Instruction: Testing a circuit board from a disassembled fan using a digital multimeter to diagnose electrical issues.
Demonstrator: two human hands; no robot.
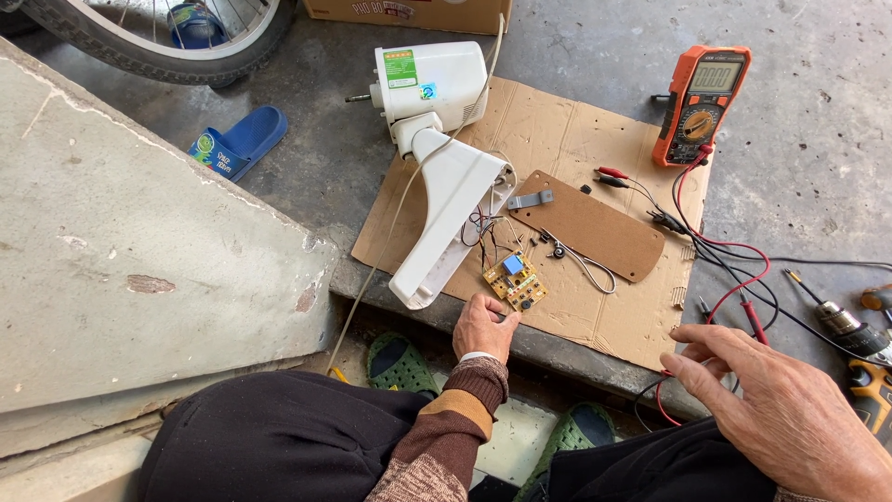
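Note:
My left hand (483, 327) rests on the cardboard sheet (567, 125), its fingertips touching the near edge of a small yellow circuit board (515, 283) with a blue block on it. Thin wires run from the board into the open white fan housing (446, 209), which lies on its side with the motor head (429, 82) at the far end. My right hand (776, 400) hovers at the lower right with fingers spread, next to red and black test leads (734, 279) that run to an orange multimeter (701, 104). Whether it pinches a lead is unclear.
A brown hardboard cover plate (590, 228) with a grey clip lies on the cardboard. A drill (859, 344) sits at the right edge. A blue sandal (240, 139), a bicycle wheel (149, 37) and a cardboard box (409, 11) are at the back. A concrete slab (121, 242) fills the left.

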